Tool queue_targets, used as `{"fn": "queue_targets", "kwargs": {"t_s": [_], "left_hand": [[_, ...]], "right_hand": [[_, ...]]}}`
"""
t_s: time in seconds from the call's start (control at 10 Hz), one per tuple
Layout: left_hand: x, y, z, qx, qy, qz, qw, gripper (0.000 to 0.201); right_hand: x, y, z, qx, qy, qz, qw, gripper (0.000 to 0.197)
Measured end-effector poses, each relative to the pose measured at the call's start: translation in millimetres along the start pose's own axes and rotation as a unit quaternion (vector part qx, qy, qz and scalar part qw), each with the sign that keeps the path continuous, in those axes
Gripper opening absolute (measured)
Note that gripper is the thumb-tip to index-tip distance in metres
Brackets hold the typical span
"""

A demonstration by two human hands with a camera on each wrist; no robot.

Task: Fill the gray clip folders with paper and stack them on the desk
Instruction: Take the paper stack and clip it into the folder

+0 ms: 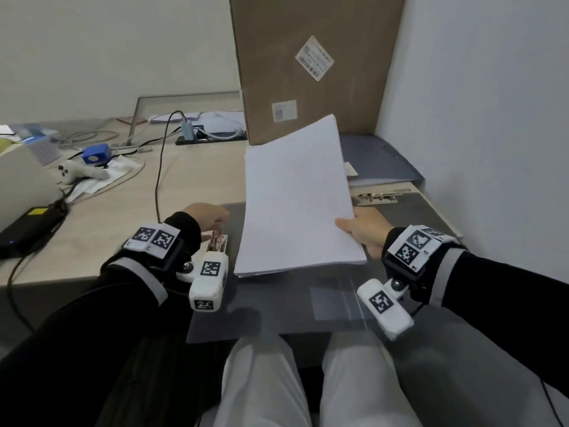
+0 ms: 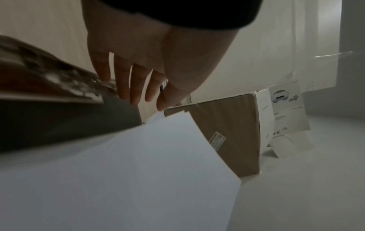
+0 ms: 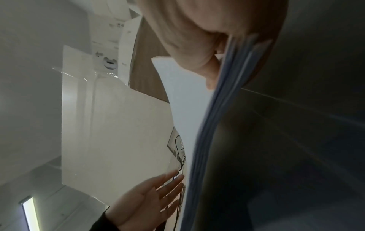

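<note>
a thick sheaf of plain white paper (image 1: 297, 198), smooth and matte with a slightly bowed surface, fills the centre of the head view. its near edge shows many thin layers. the right hand (image 1: 368, 232) holds it at the lower right corner: thumb on top, fingers tucked under, a firm pinching grip. in the right wrist view the layered edge of the paper (image 3: 207, 125) runs down the middle of the frame.

under the sheaf lies an open gray folder (image 1: 277, 306), a flat, faintly glossy plastic sheet across the lower centre, with a small metal clip (image 1: 377, 197) at the centre right. a second gray folder (image 1: 377, 158) lies behind it, toward the upper right.

the left hand (image 1: 206, 217) sits at centre left, just beside the paper's left edge, fingers straight and spread in the left wrist view, its grip loose and holding nothing.

a tall brown cardboard box (image 1: 311, 63), dull and flat-sided with white labels, stands at the top centre on the pale wood-grain tabletop (image 1: 191, 177).
</note>
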State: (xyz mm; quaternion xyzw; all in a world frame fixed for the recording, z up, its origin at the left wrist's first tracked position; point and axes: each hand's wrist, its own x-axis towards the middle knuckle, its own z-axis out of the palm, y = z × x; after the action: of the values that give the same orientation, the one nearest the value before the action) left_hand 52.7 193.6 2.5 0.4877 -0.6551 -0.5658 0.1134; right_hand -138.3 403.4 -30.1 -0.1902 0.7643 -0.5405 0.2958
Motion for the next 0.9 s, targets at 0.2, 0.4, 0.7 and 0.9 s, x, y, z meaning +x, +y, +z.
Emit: {"fn": "queue_targets", "kwargs": {"t_s": [0.2, 0.4, 0.7, 0.9], "left_hand": [[-19.3, -32.3, -17.5, 0.031, 0.036, -0.007, 0.999, 0.016], [-32.0, -40.0, -8.7, -0.020, 0.026, -0.008, 0.999, 0.017], [-32.6, -38.7, -9.6, -0.047, 0.032, -0.069, 0.996, 0.045], [-31.4, -37.9, -10.4, 0.037, 0.052, 0.003, 0.998, 0.047]], "right_hand": [[-26.7, 27.8, 10.2, 0.034, -0.028, 0.063, 0.997, 0.033], [-46.2, 31.7, 22.5, -0.009, -0.053, 0.060, 0.997, 0.041], [-45.1, 34.5, 29.0, -0.061, -0.063, 0.057, 0.995, 0.040], [-36.3, 43.0, 26.3, -0.058, -0.073, 0.074, 0.993, 0.046]]}}
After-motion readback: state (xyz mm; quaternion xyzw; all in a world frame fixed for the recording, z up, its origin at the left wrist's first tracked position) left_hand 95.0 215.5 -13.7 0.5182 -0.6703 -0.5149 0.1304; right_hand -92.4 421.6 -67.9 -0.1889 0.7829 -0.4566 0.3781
